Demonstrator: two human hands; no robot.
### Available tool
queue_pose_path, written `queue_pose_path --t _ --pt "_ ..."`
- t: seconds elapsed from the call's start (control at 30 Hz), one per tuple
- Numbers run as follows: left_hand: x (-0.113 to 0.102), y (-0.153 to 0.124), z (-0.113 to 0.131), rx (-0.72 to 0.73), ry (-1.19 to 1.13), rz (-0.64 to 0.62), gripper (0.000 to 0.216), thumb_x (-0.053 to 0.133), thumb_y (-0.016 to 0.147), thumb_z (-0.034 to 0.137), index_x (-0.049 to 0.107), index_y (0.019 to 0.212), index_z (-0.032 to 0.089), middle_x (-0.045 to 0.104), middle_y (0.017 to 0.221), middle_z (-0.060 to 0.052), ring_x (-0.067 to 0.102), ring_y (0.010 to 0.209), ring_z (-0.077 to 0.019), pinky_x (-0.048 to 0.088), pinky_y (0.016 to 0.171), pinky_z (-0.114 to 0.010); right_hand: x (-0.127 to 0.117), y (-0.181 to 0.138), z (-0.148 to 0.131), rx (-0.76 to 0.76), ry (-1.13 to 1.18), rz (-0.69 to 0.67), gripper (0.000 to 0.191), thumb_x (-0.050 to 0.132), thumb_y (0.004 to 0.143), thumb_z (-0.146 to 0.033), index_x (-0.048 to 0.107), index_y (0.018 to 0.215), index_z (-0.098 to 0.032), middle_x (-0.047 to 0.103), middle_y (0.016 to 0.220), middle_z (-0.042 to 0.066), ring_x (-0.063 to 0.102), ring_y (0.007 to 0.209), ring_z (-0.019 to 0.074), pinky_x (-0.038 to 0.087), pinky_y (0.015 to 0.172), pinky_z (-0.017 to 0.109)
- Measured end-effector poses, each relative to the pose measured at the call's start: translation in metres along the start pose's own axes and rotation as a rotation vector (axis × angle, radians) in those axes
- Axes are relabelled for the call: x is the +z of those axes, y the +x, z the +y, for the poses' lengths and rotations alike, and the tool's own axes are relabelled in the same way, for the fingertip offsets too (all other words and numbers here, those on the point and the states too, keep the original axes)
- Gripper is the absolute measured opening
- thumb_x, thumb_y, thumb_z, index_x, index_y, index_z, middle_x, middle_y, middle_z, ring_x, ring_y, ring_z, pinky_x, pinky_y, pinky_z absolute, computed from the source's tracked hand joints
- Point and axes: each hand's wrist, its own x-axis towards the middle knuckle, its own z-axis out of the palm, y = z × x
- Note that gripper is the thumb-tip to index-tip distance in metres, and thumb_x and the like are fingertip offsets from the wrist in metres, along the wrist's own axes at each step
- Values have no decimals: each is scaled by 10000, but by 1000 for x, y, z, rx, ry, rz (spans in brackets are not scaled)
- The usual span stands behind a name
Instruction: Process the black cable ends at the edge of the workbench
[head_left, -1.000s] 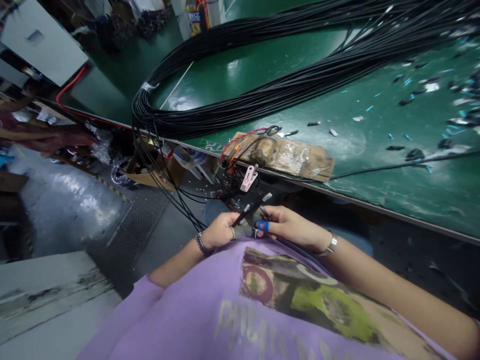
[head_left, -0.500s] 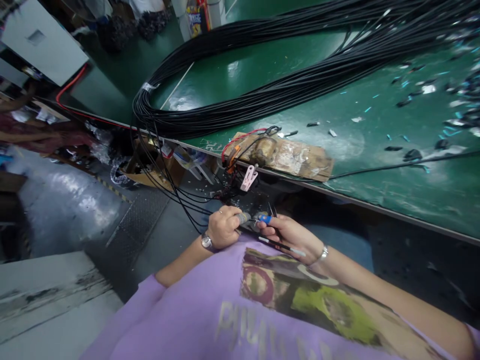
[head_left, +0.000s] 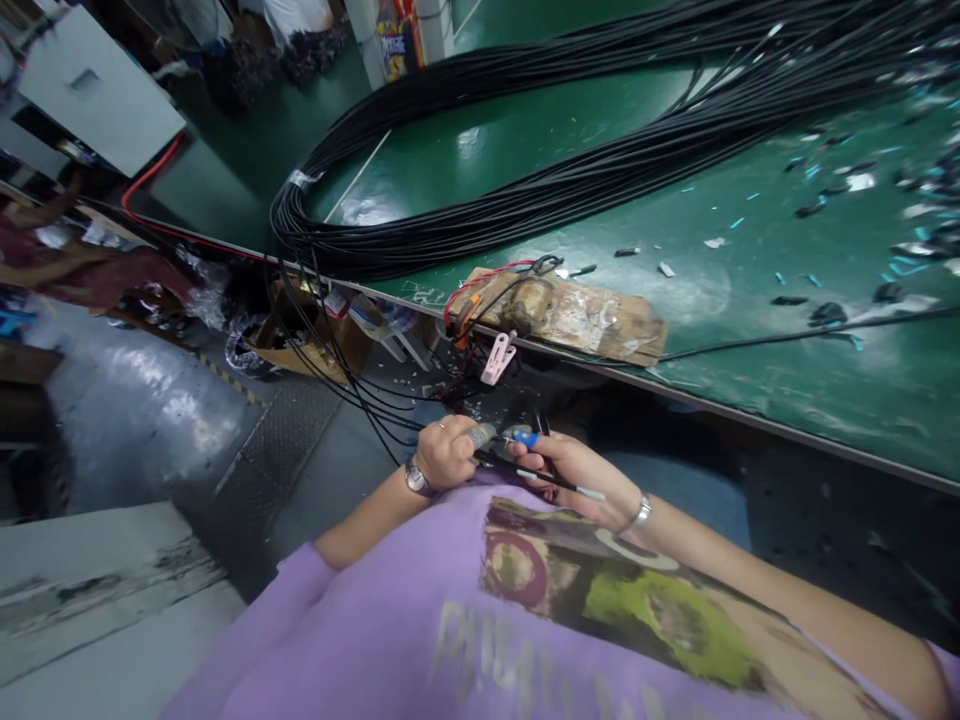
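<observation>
My left hand (head_left: 448, 452), a watch at its wrist, is closed around several thin black cables (head_left: 377, 408) that hang down from the table. Its thumb tip has a grey covering. Close by on the right, my right hand (head_left: 574, 470) is closed, with its fingertips near the left thumb. A black cable end (head_left: 545, 478) with pale tips runs from the left hand across the right palm. At the right fingertips is a blue piece (head_left: 525, 438); whether it is a handle or a finger wrap, I cannot tell. Thin dark points stick up behind it.
A large coil of black cable (head_left: 480, 225) lies on the green table (head_left: 720, 300). At the table edge are a wooden board (head_left: 600, 325) and a pink clothespin (head_left: 497, 358). Cable scraps (head_left: 829, 312) litter the right side. A cardboard box (head_left: 307, 340) stands below; another person's arm shows far left.
The black cable end between my hands has shifted slightly and now shows more clearly beside the left hand. Both hands stay close together, and the view has moved slightly.
</observation>
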Motion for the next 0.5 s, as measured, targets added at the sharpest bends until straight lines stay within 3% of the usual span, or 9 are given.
queue_pose_path --t 0.1,0.17,0.3,0.4,0.5 --pt "0 1 -4 -70 -140 -152 210 444 735 196 648 776 163 619 705 -65 539 622 -139 421 560 -247 0 0 0 -3 -18 -15 255 707 635 -330 515 618 -163 337 457 -94 261 332 18 204 289 150" --pt "-3 6 -2 -195 -298 -267 201 463 761 237 647 756 155 589 640 -42 510 578 -124 425 565 -241 1 0 0 -25 -35 -6 291 728 603 -353 505 613 -166 357 460 -90 262 337 16 184 300 153" --pt "-15 22 9 -661 -839 -425 322 564 777 422 624 702 115 571 613 -17 499 578 -98 436 581 -220 5 -4 0 -128 -174 42 334 747 575 -385 492 607 -172 410 447 -77 270 346 19 155 328 166" --pt "-24 32 14 -869 -1217 -500 443 693 628 536 623 660 100 554 586 -2 505 597 -99 458 641 -242 6 -6 -1 -248 -358 75 312 734 604 -397 527 652 -169 451 438 -68 285 360 31 170 351 181" --pt "-31 37 14 -994 -1324 -492 487 780 471 538 601 580 98 527 560 15 459 552 -77 443 599 -225 4 -8 -3 -332 -422 134 327 727 610 -419 527 697 -175 487 481 -62 304 391 41 197 376 191"
